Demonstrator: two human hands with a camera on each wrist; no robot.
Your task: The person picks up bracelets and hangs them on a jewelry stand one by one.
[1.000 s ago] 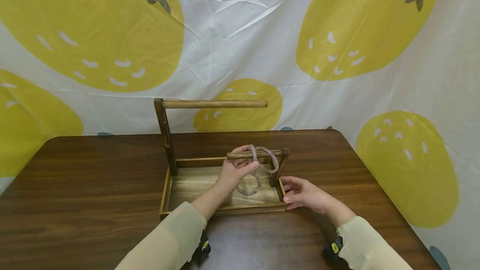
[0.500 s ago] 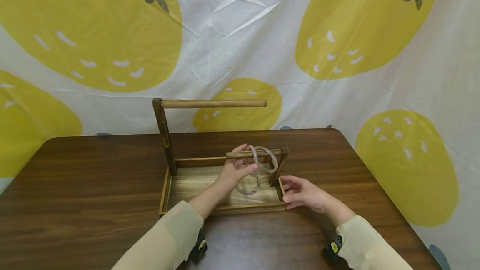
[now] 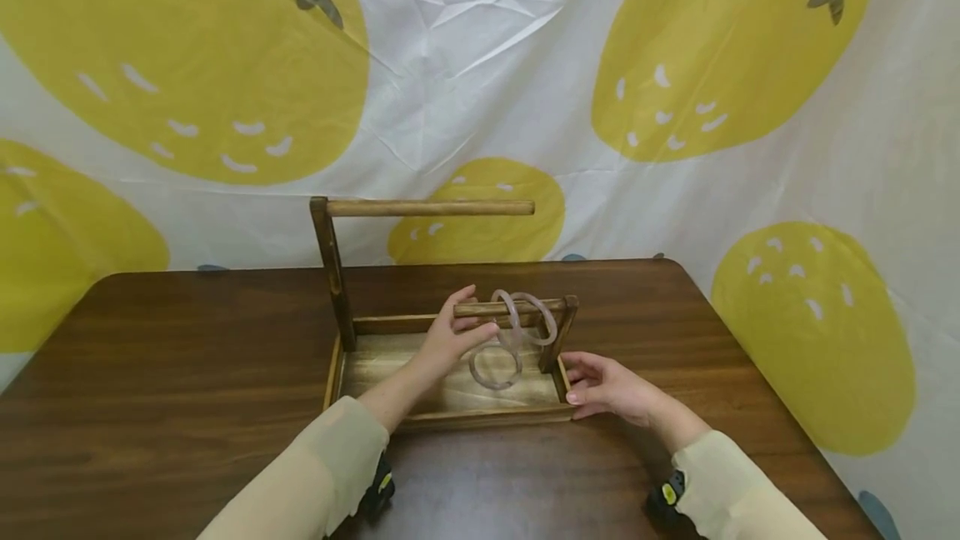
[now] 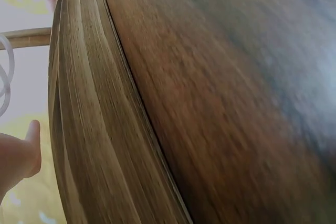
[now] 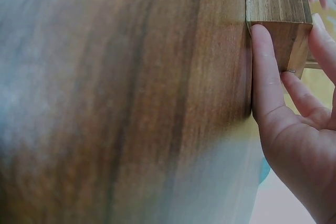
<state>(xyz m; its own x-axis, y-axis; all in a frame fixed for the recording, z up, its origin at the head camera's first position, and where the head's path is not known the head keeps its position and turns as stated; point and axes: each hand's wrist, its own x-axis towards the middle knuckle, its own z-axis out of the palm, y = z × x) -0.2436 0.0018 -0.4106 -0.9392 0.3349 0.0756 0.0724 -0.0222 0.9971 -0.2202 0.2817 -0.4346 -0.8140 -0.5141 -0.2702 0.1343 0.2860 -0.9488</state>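
Rings [image 3: 554, 328] on short bar [image 3: 472, 310]; left hand [image 3: 444, 342] beside, loosely spread, contact unclear; right hand [image 3: 617, 390], fingers [image 5: 266, 69] straight, touches end of wooden tray [image 3: 495, 418].

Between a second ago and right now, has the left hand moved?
Yes: the left hand has shifted left against the lower bar, away from the rings.
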